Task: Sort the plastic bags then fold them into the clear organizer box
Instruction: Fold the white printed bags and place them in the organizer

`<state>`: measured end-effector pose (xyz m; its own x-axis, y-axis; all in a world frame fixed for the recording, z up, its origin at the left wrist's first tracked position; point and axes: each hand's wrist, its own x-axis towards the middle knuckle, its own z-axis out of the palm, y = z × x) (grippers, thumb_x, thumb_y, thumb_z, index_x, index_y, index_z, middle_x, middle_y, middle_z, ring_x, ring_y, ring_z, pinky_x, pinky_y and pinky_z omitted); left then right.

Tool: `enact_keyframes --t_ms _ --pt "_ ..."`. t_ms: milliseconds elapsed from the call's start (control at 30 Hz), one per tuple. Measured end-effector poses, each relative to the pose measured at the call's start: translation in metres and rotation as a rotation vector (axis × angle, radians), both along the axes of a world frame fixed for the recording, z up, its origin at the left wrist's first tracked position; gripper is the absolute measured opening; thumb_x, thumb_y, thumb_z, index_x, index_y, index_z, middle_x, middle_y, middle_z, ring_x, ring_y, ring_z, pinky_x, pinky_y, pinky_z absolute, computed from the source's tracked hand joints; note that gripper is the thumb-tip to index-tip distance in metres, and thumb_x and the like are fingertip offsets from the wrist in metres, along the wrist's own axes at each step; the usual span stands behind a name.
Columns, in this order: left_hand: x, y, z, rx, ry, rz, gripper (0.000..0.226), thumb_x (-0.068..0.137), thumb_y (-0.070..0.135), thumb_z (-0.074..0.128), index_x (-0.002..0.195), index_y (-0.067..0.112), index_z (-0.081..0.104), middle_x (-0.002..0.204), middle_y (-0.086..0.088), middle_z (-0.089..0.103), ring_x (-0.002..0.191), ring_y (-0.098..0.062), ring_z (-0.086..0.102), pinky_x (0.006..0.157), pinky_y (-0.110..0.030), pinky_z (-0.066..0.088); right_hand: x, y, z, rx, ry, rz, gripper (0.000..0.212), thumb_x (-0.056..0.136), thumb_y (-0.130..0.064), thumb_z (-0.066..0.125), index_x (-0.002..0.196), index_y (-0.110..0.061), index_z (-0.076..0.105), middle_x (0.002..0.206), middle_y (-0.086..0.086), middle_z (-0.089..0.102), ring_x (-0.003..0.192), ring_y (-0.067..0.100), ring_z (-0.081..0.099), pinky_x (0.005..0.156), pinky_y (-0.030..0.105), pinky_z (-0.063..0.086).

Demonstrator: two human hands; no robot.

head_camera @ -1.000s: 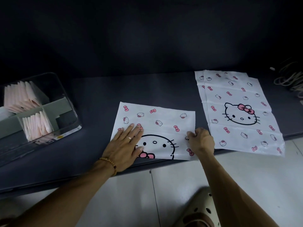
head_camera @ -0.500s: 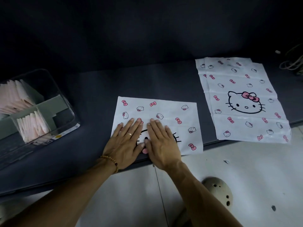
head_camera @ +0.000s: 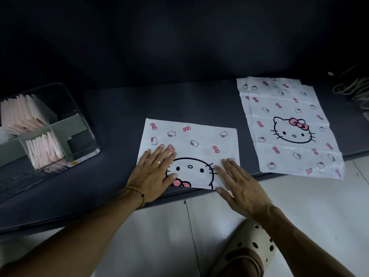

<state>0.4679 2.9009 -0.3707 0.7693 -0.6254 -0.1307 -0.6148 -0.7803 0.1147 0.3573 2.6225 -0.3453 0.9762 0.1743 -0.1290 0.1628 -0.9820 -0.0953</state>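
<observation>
A white plastic bag (head_camera: pixel 201 140) printed with a cat face and pink bows lies folded in half at the front edge of the dark table (head_camera: pixel 119 120). My left hand (head_camera: pixel 152 173) lies flat on its left part, fingers spread. My right hand (head_camera: pixel 238 182) presses flat on its right front corner, fingers straight. To the right lies a stack of unfolded bags (head_camera: pixel 287 124) of the same print. The clear organizer box (head_camera: pixel 79 120) stands at the far left, with folded pale pink bags (head_camera: pixel 43 150) upright in its compartments.
A coil of pale cord (head_camera: pixel 354 87) lies at the table's back right. Below the table edge is a white tiled floor (head_camera: pixel 163 232), with my foot in a beige perforated clog (head_camera: pixel 249 248). A dark wall stands behind the table.
My right hand went from pinching the bag's right edge to pressing beside my left hand, then slid right across the bag to its right front corner. My left hand stayed put.
</observation>
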Motion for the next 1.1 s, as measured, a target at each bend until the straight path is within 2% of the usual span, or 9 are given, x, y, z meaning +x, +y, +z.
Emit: enact_keyframes --t_ms 200,333,467,600,733,800,867,1033,1100 --pt "0.000 0.000 0.000 -0.029 0.003 0.008 0.068 0.093 0.060 0.011 0.152 0.026 0.008 0.160 0.007 -0.003 0.145 -0.012 -0.013 0.119 -0.038 -0.004 -0.002 0.001 0.004 0.036 -0.056 0.049 0.023 0.099 -0.025 0.042 0.113 -0.013 0.058 0.139 0.015 0.051 0.136 0.031 0.041 0.099 0.042 0.049" --pt "0.001 0.001 0.004 -0.058 0.100 -0.010 0.094 0.076 0.085 0.016 0.150 0.031 -0.004 0.155 0.013 -0.016 0.143 -0.008 -0.020 0.119 -0.038 -0.006 0.008 0.010 0.012 0.133 -0.122 -0.046 0.009 0.097 -0.013 0.048 0.101 -0.011 0.055 0.118 0.007 0.059 0.112 0.027 0.055 0.073 0.038 0.056" --pt "0.010 0.004 0.011 -0.009 0.159 -0.052 0.076 0.091 0.064 0.029 0.150 0.032 -0.007 0.157 0.012 -0.016 0.142 -0.008 -0.021 0.118 -0.034 -0.007 0.023 0.011 0.029 0.253 -0.114 -0.198 0.020 0.099 -0.033 0.037 0.095 -0.015 0.044 0.081 -0.001 0.057 0.076 0.029 0.058 0.057 0.034 0.043" --pt "0.025 0.007 0.029 -0.041 0.304 -0.080 0.056 0.101 0.028 0.035 0.151 0.026 0.011 0.159 0.011 -0.001 0.145 -0.007 -0.005 0.118 -0.026 -0.001 0.034 0.007 0.044 0.181 0.158 -0.259 0.047 0.084 -0.056 0.058 0.117 -0.027 0.042 0.115 -0.009 0.064 0.096 0.023 0.064 0.082 0.036 0.053" --pt "0.031 0.027 0.052 -0.075 0.461 0.065 0.042 0.101 0.031 0.034 0.143 0.029 0.039 0.154 0.010 0.028 0.142 -0.009 0.022 0.115 -0.021 0.012 0.041 0.007 0.050 0.337 0.217 -0.392 0.051 0.079 -0.053 0.069 0.121 -0.028 0.055 0.113 -0.011 0.069 0.095 0.017 0.068 0.091 0.032 0.050" --pt "0.031 0.035 0.064 -0.097 0.505 0.173 0.033 0.100 0.040 0.032 0.111 0.032 0.061 0.132 0.000 0.057 0.121 -0.021 0.049 0.099 -0.030 0.037 0.044 0.011 0.054 0.412 0.320 -0.415 0.083 0.057 -0.070 0.075 0.128 -0.036 0.048 0.115 -0.017 0.065 0.100 0.009 0.064 0.096 0.029 0.048" --pt "0.033 0.038 0.072 -0.126 0.502 0.253 0.040 0.100 0.045 0.030 0.071 0.027 0.052 0.092 -0.002 0.061 0.093 -0.024 0.054 0.077 -0.030 0.037 0.044 0.017 0.055 0.411 0.366 -0.383 0.102 0.042 -0.078 0.074 0.131 -0.042 0.041 0.113 -0.020 0.059 0.102 0.008 0.059 0.095 0.027 0.046" --pt "0.045 0.039 0.078 -0.254 0.485 0.394 0.047 0.099 0.038 0.040 0.060 0.013 0.033 0.063 -0.004 0.041 0.065 -0.024 0.041 0.058 -0.031 0.031 0.049 0.022 0.041 0.356 0.104 -0.369 0.020 0.082 -0.026 0.069 0.100 -0.022 0.062 0.080 -0.006 0.063 0.079 0.028 0.063 0.066 0.025 0.040" --pt "0.048 0.042 0.075 -0.260 0.476 0.432 0.046 0.098 0.031 0.045 0.059 0.012 0.033 0.060 -0.004 0.035 0.065 -0.026 0.040 0.054 -0.031 0.026 0.055 0.019 0.038 0.443 0.064 -0.474 0.008 0.088 -0.014 0.061 0.093 -0.018 0.067 0.078 -0.001 0.064 0.078 0.031 0.062 0.066 0.026 0.040"
